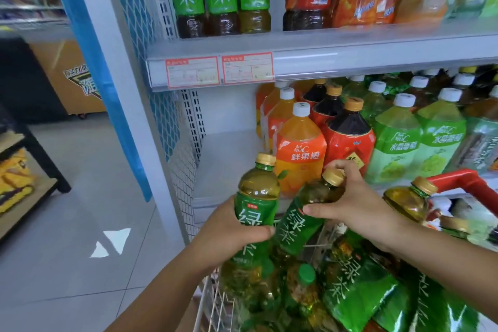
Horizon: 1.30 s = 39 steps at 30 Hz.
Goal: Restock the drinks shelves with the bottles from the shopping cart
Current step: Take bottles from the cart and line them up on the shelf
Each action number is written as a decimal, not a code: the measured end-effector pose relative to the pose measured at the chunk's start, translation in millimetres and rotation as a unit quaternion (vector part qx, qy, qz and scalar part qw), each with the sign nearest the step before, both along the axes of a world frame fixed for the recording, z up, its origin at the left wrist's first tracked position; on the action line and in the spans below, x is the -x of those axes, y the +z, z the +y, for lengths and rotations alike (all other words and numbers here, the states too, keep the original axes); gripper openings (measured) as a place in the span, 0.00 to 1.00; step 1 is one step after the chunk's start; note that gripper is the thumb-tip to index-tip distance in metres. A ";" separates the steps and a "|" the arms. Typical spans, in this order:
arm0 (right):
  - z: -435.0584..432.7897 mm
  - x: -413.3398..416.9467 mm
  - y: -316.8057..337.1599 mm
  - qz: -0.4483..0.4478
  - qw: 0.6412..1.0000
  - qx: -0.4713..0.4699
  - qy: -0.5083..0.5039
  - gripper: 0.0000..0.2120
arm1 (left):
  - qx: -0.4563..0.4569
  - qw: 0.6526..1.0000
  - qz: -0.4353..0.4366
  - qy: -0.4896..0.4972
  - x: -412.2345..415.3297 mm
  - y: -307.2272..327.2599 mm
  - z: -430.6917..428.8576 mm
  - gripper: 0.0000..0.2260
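Mid-restock. The left hand [229, 229] wraps its grip around an upright green tea bottle [256, 213]; the right hand [358, 205] pinches a tilted bottle [304, 213] at the neck, both above the shopping cart [213, 302], lower centre. Many bottles remain inside; the lower shelf [226, 164] shows a gap at centre.

Grey tile floor [67, 224], white arrow mark [111, 242] on it. Orange freezer [72, 75] far left; yellow bags [14, 178] on low rack [40, 151].

Cart [469, 180] before shelves [323, 62]; bottles [355, 286] in cart.
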State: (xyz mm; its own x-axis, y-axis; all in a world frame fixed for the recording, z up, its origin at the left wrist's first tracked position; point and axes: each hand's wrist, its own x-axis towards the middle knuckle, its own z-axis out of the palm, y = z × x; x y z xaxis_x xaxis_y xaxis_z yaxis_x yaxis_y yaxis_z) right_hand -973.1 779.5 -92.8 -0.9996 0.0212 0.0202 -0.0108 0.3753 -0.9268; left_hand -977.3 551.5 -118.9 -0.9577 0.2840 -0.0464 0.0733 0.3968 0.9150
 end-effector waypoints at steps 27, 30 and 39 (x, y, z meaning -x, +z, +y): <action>-83.7 124.7 294.7 0.434 0.895 -0.034 0.097 0.38 | -0.223 0.903 0.325 0.172 56.5 224.1 -92.8 0.18; -101.9 160.2 293.3 0.373 0.924 -0.040 0.077 0.38 | -0.214 0.900 0.335 0.182 61.1 221.6 -98.6 0.19; -124.3 191.2 269.8 0.308 0.931 0.010 0.195 0.34 | -0.199 0.896 0.340 0.204 65.8 216.4 -99.2 0.22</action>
